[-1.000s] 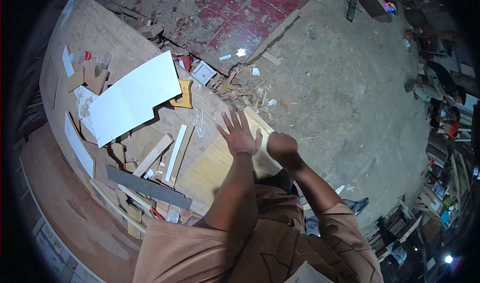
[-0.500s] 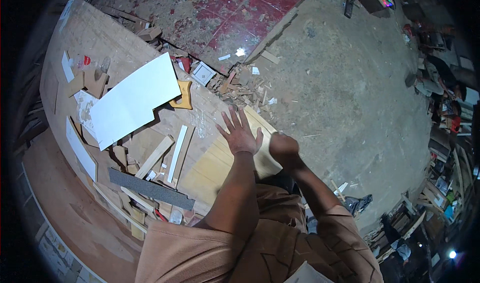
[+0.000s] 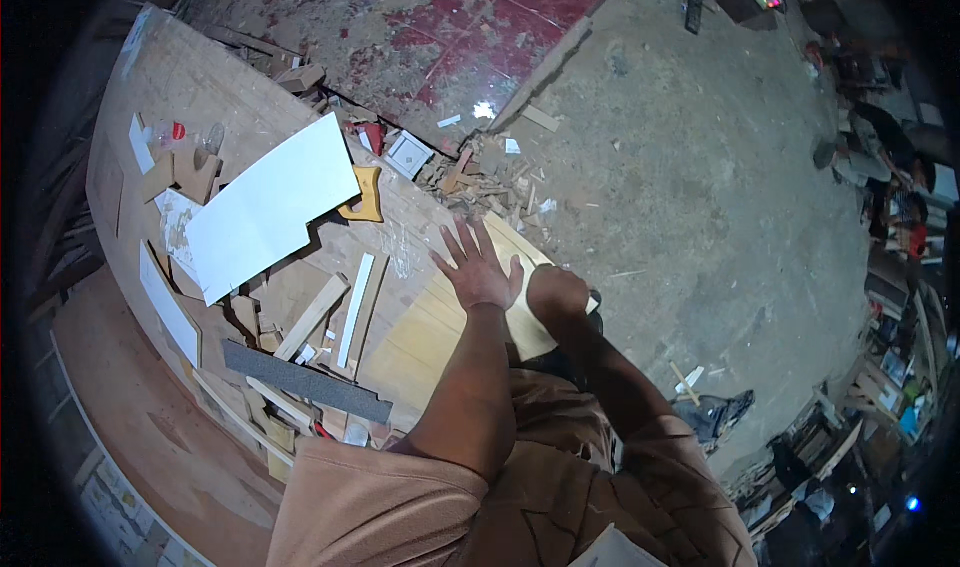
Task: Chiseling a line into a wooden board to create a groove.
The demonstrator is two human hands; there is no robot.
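Observation:
My left hand (image 3: 481, 275) lies flat with its fingers spread on a pale wooden board (image 3: 430, 332) at the near edge of the workbench. Just right of it, my right hand (image 3: 557, 293) is closed in a fist over the board's right part. Whatever the fist grips is mostly hidden; a small dark bit (image 3: 596, 300) shows beyond its right side. Farther left, a handsaw (image 3: 368, 195) shows its yellow handle from under a white panel (image 3: 275, 207).
Wood strips and offcuts (image 3: 312, 317) and a dark grey strip (image 3: 305, 379) cover the left part of the workbench (image 3: 240, 92). Scraps (image 3: 480, 177) litter the concrete floor (image 3: 680, 167) by the bench edge. People (image 3: 880, 152) are at the far right.
My right fist has shifted a little to the left, closer to my left hand, and the dark bit now shows at its right. My left hand stays spread on the board.

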